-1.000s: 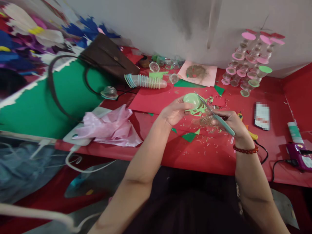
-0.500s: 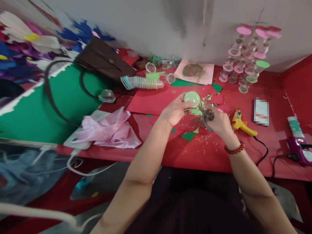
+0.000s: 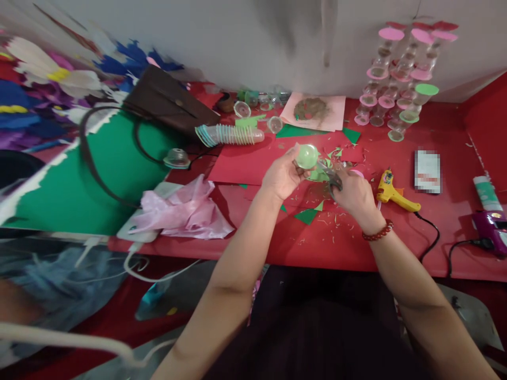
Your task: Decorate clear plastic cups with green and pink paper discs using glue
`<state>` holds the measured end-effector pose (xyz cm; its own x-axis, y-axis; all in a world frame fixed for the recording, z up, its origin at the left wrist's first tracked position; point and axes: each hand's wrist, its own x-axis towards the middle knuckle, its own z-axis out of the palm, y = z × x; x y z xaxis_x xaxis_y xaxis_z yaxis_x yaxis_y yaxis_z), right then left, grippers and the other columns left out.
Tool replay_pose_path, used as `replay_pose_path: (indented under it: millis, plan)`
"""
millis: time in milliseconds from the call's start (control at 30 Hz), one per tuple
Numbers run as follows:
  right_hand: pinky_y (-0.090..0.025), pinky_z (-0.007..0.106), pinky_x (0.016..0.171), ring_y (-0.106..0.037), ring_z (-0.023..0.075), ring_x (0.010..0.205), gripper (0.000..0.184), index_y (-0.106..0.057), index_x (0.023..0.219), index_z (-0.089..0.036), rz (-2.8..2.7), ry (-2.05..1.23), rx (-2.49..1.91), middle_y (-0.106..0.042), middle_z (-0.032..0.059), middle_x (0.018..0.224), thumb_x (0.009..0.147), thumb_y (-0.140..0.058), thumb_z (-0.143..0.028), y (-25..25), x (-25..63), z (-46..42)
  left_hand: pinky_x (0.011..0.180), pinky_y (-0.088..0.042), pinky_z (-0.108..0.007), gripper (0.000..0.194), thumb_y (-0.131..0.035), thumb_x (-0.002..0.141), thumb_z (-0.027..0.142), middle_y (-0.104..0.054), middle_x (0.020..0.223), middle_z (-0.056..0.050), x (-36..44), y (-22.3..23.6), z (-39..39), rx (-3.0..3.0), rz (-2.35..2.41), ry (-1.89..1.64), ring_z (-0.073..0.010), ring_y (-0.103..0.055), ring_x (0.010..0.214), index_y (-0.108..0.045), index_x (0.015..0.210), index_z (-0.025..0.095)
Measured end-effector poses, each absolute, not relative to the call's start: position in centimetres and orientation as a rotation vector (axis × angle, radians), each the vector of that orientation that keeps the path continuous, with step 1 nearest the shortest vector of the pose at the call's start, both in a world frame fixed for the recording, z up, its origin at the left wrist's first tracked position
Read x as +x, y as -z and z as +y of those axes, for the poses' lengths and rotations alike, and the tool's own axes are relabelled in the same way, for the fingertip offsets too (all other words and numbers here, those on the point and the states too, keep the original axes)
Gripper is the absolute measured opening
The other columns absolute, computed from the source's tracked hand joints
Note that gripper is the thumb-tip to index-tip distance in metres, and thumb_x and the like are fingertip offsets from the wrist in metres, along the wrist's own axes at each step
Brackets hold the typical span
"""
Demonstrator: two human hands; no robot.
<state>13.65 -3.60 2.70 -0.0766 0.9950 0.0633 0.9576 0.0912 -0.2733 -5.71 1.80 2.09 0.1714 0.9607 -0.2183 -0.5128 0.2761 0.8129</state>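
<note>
My left hand [image 3: 283, 174] is closed around a clear plastic cup [image 3: 307, 156] whose round face looks light green. In my right hand [image 3: 352, 192] is a pair of scissors [image 3: 331, 177], its blades pointing left toward the cup's lower right edge. Whether the blades touch the cup I cannot tell. Light green paper scraps [image 3: 319, 173] and thin trimmings lie under and around both hands on red paper [image 3: 249, 163]. A dark green scrap [image 3: 306, 216] lies nearer to me.
A yellow glue gun [image 3: 397, 195] lies right of my right hand. Stacked plastic cups [image 3: 229, 135] rest at the back left, near a brown bag [image 3: 166, 100]. Cup shapes [image 3: 406, 89] hang by the wall. A pink plastic bag [image 3: 186, 208] lies left, a purple device [image 3: 491, 232] right.
The view has shifted slightly. The cup in my left hand is tilted a little differently, and my right hand has turned with the scissors, still close to the cup.
</note>
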Motion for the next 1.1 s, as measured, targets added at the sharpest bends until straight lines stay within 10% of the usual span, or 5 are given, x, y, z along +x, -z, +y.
replay_pose_path:
  millis: [267, 433, 933, 1100]
  plan:
    - [-0.059, 0.052, 0.099, -0.072, 0.0361, 0.117, 0.026, -0.084, 0.112, -0.018, -1.921, -0.327, -1.628, -0.08, 0.0177, 0.121, 0.098, -0.062, -0.021, -2.3, 13.9, -3.5, 0.085, -0.061, -0.029, 0.036, -0.09, 0.08, 0.037, -0.079, 0.11, -0.001, -4.3, -2.1, 0.6, 0.766, 0.799, -1.172, -0.017, -0.075, 0.098, -0.074, 0.112, 0.029]
    - [-0.06, 0.036, 0.088, -0.076, 0.0215, 0.095, 0.023, -0.082, 0.112, -0.022, -1.414, -0.872, -1.267, -0.083, 0.0074, 0.108, 0.095, -0.067, -0.029, -2.0, 13.8, -2.8, 0.088, -0.06, -0.028, 0.043, -0.093, 0.075, 0.03, -0.078, 0.107, 0.001, -3.5, -1.8, -0.2, 0.819, 0.805, -1.136, -0.0164, -0.073, 0.099, -0.073, 0.113, 0.031]
    - [-0.051, 0.032, 0.07, -0.062, 0.0152, 0.07, 0.009, -0.079, 0.081, -0.021, -1.273, -0.917, -1.278, -0.071, 0.0005, 0.073, 0.08, -0.071, -0.024, -1.8, 14.4, -2.4, 0.086, -0.057, -0.027, 0.05, -0.099, 0.059, 0.019, -0.078, 0.095, 0.002, -2.5, -1.7, -1.2, 0.904, 0.765, -1.221, -0.0138, -0.073, 0.089, -0.073, 0.102, 0.024]
    - [-0.052, 0.031, 0.068, -0.06, 0.014, 0.069, 0.015, -0.079, 0.084, -0.021, -1.213, -1.062, -1.232, -0.069, 0.0003, 0.073, 0.081, -0.074, -0.035, -2.2, 14.8, -2.3, 0.081, -0.06, -0.031, 0.03, -0.093, 0.076, 0.037, -0.08, 0.099, -0.002, -2.8, -2.0, -0.6, 0.85, 0.8, -1.146, -0.0168, -0.075, 0.089, -0.076, 0.097, 0.022]
